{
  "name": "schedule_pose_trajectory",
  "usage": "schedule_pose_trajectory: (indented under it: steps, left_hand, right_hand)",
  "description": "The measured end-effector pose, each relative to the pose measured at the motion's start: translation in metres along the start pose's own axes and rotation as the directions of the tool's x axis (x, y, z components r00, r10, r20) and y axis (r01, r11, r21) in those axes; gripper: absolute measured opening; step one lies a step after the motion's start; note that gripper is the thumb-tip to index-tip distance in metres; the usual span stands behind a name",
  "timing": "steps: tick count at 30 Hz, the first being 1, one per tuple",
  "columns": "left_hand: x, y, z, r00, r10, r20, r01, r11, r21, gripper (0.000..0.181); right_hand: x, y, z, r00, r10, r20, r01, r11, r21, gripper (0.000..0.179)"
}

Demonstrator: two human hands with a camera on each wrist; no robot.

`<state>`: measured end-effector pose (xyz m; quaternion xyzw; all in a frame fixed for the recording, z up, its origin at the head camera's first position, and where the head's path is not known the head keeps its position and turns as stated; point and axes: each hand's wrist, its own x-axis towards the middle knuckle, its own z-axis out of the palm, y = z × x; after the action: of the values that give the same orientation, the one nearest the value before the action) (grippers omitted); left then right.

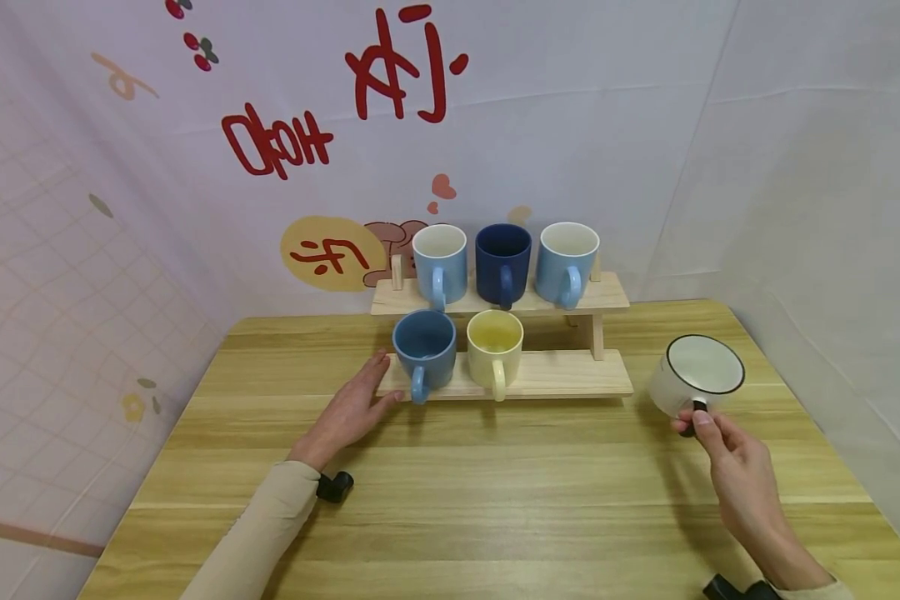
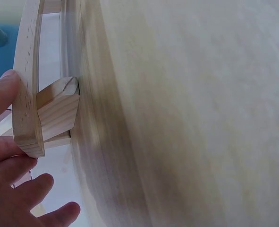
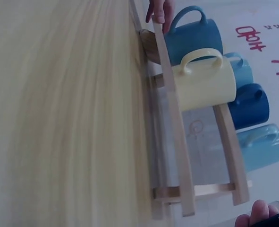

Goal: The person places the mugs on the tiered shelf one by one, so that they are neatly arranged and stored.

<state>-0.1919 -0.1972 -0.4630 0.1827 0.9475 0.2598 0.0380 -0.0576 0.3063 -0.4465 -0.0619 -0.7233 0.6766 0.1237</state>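
Observation:
A two-tier wooden rack [image 1: 570, 372] stands at the back of the table. My left hand [image 1: 351, 410] holds the left end of its lower shelf, thumb on the front edge and fingers at the end, as the left wrist view shows. Beside that thumb sits a blue mug [image 1: 437, 371], then a pale yellow mug [image 1: 483, 364], both on the lower shelf with handles forward. Right of the rack, my right hand [image 1: 742, 467] pinches the black handle of a white mug [image 1: 662, 387] with a dark rim. The mug appears raised off the table; in the right wrist view it is mostly cut off.
On the upper shelf stand a light blue mug [image 1: 456, 282], a navy mug [image 1: 491, 279] and another light blue mug [image 1: 551, 279]. A printed cloth wall [image 1: 570, 150] rises behind the rack. Bare shelf lies right of the yellow mug.

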Motion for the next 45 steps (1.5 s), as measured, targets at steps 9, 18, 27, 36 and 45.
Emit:
schedule_pose_trajectory:
  steps: [9,18,27,36,45]
  left_hand:
    - [0.001,-0.001,0.0,1.0,-0.006,-0.003,0.006,1.0,-0.01,0.077]
    - [0.001,-0.001,0.001,1.0,0.011,-0.014,-0.011,1.0,-0.015,0.078]
    - [0.0,-0.001,0.0,1.0,0.009,-0.012,-0.01,1.0,-0.018,0.077]
    - [0.0,-0.001,0.0,1.0,0.001,-0.006,-0.001,1.0,-0.014,0.077]
    - [0.0,-0.001,0.0,1.0,0.001,-0.007,-0.001,1.0,-0.013,0.077]
  right_hand:
    - [-0.005,-0.022,0.017,0.997,-0.047,0.057,0.05,0.997,-0.06,0.034]
    - [-0.009,-0.031,0.034,0.992,-0.062,0.108,0.078,0.986,-0.147,0.036]
    - [-0.012,-0.035,0.047,0.982,-0.072,0.176,0.102,0.981,-0.166,0.035]
    - [-0.011,-0.037,0.064,0.971,-0.084,0.226,0.119,0.982,-0.146,0.033]
    - [-0.005,-0.033,0.082,0.96,-0.086,0.268,0.126,0.983,-0.136,0.03]
